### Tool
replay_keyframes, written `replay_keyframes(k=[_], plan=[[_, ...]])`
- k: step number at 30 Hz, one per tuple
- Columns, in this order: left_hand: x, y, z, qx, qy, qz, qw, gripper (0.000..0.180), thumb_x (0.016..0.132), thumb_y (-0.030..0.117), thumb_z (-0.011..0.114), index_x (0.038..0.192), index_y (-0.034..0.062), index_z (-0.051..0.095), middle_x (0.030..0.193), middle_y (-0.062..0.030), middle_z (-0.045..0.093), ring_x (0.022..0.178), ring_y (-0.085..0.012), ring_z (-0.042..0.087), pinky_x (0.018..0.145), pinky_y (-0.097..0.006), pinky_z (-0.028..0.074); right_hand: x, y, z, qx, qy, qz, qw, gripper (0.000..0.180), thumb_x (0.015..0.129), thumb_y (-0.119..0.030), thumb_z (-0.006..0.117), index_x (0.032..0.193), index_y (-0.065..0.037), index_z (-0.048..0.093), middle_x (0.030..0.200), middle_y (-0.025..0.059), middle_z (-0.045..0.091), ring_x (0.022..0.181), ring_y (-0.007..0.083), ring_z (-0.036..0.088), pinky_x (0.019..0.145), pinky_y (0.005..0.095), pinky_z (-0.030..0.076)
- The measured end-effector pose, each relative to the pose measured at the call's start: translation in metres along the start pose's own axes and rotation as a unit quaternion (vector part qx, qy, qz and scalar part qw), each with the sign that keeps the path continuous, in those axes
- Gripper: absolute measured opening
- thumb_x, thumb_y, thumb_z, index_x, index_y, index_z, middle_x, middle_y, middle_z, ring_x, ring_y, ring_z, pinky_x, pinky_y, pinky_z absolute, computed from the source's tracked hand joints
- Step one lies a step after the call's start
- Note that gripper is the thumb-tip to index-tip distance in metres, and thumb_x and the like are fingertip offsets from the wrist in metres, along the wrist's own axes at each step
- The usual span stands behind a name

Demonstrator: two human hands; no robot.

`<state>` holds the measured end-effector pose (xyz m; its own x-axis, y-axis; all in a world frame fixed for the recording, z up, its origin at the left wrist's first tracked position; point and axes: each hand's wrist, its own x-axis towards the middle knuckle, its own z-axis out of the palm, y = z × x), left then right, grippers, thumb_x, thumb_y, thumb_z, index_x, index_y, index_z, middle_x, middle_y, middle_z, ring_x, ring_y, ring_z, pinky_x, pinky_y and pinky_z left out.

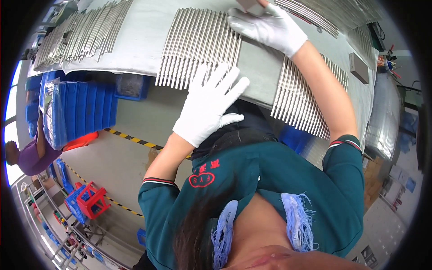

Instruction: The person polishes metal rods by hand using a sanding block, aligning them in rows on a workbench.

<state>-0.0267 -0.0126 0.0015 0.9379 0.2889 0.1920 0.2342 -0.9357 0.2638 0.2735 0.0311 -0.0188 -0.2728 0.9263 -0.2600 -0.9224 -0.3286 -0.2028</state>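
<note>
A row of thin silver metal rods (198, 45) lies side by side on the pale-covered table. My left hand (211, 103), in a white glove, has its fingers spread, with the fingertips at the near ends of these rods. At the far edge of the view my right hand (272, 29), also gloved in white, has its fingers beside the far part of the same row. It grips a grey-brown block (247, 3), cut off by the picture's edge. One bare fingertip shows beside the block. Under my right forearm lies a second row of rods (297, 96).
More rods (83, 33) lie at the table's far left, and another bundle (310, 15) at the far right. A similar dark block (358, 68) sits near the right edge. Blue bins (87, 105) stand below on the left, near a person in purple (33, 155) and a red stool (92, 199).
</note>
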Motion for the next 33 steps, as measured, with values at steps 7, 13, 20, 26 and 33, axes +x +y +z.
replay_keyframes(k=[7,13,20,26,33], plan=[[-0.004,-0.007,0.003,-0.013,0.005,-0.025,1.0,0.085,0.073,0.045,0.082,0.146,0.0134,0.054,0.15,-0.0147,0.051,0.141,-0.0378,0.043,0.119,-0.057,0.027,0.067,0.019,0.011,0.106,-0.045,0.013,0.993,0.046,0.104,-0.03,0.057,0.137,0.0,0.045,0.123,0.0236,0.053,0.113,0.0392,0.055,0.105,0.0576,0.046],[0.005,0.006,0.008,-0.075,-0.002,0.023,0.997,0.08,0.072,0.037,0.084,0.143,0.0116,0.055,0.147,-0.0131,0.052,0.141,-0.0358,0.043,0.12,-0.052,0.031,0.032,0.009,0.006,0.122,0.008,0.013,0.992,0.049,0.102,-0.026,0.06,0.14,0.0,0.044,0.125,0.0239,0.051,0.116,0.0381,0.053,0.107,0.0562,0.044],[0.017,0.024,0.018,-0.101,-0.022,0.089,0.991,0.079,0.074,0.037,0.084,0.142,0.0117,0.055,0.147,-0.0097,0.053,0.143,-0.0323,0.043,0.122,-0.052,0.03,-0.012,-0.011,-0.008,0.124,0.014,0.039,0.991,0.062,0.1,-0.031,0.064,0.146,0.003,0.039,0.135,0.0304,0.047,0.13,0.0456,0.048,0.115,0.0616,0.038],[0.008,0.013,0.008,-0.061,-0.023,0.051,0.997,0.081,0.07,0.039,0.086,0.141,0.0136,0.057,0.146,-0.0098,0.054,0.14,-0.0338,0.046,0.12,-0.057,0.03,0.005,-0.003,-0.001,0.069,0.016,0.0,0.998,0.056,0.102,-0.028,0.061,0.145,0.0,0.039,0.134,0.027,0.048,0.126,0.0423,0.05,0.112,0.0589,0.041],[-0.008,-0.006,-0.003,-0.052,-0.011,0.0,0.999,0.083,0.069,0.035,0.087,0.142,0.0118,0.055,0.148,-0.013,0.053,0.138,-0.04,0.046,0.117,-0.052,0.036,0.052,0.015,0.009,0.069,-0.038,-0.01,0.997,0.046,0.102,-0.023,0.062,0.138,0.0,0.044,0.126,0.0241,0.051,0.116,0.0379,0.054,0.107,0.0551,0.045]])
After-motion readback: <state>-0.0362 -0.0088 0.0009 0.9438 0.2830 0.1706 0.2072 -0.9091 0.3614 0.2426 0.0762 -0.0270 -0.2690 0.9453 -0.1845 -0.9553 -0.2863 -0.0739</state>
